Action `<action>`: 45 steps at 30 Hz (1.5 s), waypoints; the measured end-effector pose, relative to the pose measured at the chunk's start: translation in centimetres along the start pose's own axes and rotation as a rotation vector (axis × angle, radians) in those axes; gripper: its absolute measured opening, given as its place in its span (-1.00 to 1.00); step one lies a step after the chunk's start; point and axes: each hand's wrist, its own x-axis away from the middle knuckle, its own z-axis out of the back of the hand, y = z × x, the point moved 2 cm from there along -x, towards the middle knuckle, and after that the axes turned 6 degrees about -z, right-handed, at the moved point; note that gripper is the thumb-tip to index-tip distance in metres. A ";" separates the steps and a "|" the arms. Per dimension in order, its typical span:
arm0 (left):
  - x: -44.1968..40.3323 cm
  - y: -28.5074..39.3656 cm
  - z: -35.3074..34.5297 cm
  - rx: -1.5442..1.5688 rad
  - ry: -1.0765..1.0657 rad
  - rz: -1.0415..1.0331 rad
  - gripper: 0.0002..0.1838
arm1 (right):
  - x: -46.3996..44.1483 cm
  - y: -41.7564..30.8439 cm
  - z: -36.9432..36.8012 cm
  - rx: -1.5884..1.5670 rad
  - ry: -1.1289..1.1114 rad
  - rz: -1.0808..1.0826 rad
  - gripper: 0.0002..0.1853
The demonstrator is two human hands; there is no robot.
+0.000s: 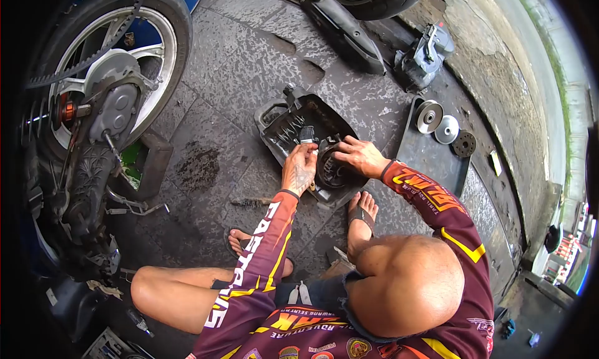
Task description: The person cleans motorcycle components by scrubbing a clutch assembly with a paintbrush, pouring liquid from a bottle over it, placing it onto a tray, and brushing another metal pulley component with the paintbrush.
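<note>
A black jerrycan cut open into a pan (267, 136) lies on the ground in front of my feet, with a shallow layer of dark liquid in it. Over its middle, my left hand (301, 168) is closed round a paintbrush (307, 134), its dark bristles pointing away from me. My right hand (360, 157) grips the upper edge of a round, dark metal part (332, 172), possibly a scooter clutch piece, at the pan's near right side. The brush sits just left of that part; whether they touch, I cannot tell. Fingertips of the right hand are partly hidden.
A scooter's rear wheel (171, 53) and drive casing (115, 112) stand at left, a belt hanging above. On the right, a tray (430, 162) carries round metal discs (447, 129). A long black cover (343, 31) and an engine-like part (424, 58) lie beyond. A wire brush (251, 202) lies near my foot.
</note>
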 end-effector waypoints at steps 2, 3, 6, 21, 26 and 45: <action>-0.6 0.0 0.0 0.188 -0.109 0.111 -0.67 | 0.4 0.4 0.0 -0.035 0.026 0.022 -0.63; -0.6 -0.3 -0.2 0.189 -0.104 0.118 -0.67 | 0.4 0.3 0.6 -0.077 0.080 0.007 -0.63; -1.1 -0.6 -0.8 0.770 -0.215 0.223 -0.49 | -0.6 -0.5 3.0 -0.200 0.212 -0.005 -0.65; -0.6 0.1 7.8 1.521 0.039 0.303 -0.22 | -7.8 -4.1 -3.9 0.144 -0.143 -0.046 -0.76; -0.4 0.0 8.5 1.674 0.023 0.282 -0.22 | -8.3 -6.1 -5.3 0.156 -0.258 -0.139 -0.74; -1.1 -0.3 10.2 1.562 0.152 0.398 -0.31 | -7.3 -5.4 -5.4 0.101 -0.055 -0.080 -0.66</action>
